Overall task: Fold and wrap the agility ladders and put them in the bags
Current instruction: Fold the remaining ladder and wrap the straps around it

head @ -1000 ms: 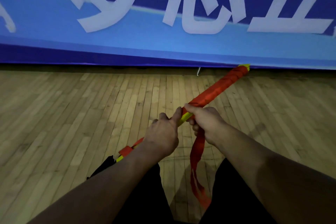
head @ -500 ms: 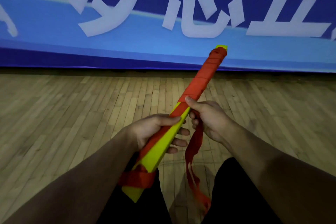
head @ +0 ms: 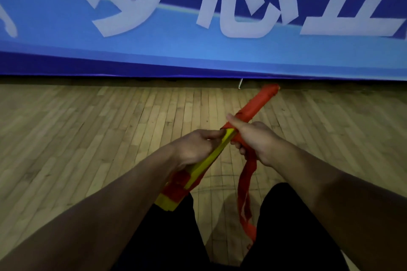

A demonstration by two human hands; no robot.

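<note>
A folded agility ladder (head: 207, 160), a bundle of yellow rungs, slants from lower left to upper right above my lap. Red strap (head: 257, 105) is wound tightly round its far half. My left hand (head: 196, 147) grips the bare yellow middle of the bundle. Just beyond it, my right hand (head: 255, 138) holds the wrapped part, thumb lying along the red winding. The loose strap end (head: 246, 196) hangs from under my right hand down between my knees. No bag is in view.
A wooden plank floor (head: 88, 138) spreads all around. A blue banner (head: 176, 46) with large white characters stands along the far edge of the floor. My legs in black shorts (head: 167, 237) fill the bottom of the view.
The bundle has tipped down and turned, its far tip dropping from the banner to the floor line. My left hand has rolled over the yellow rungs. The right hand still holds the winding.
</note>
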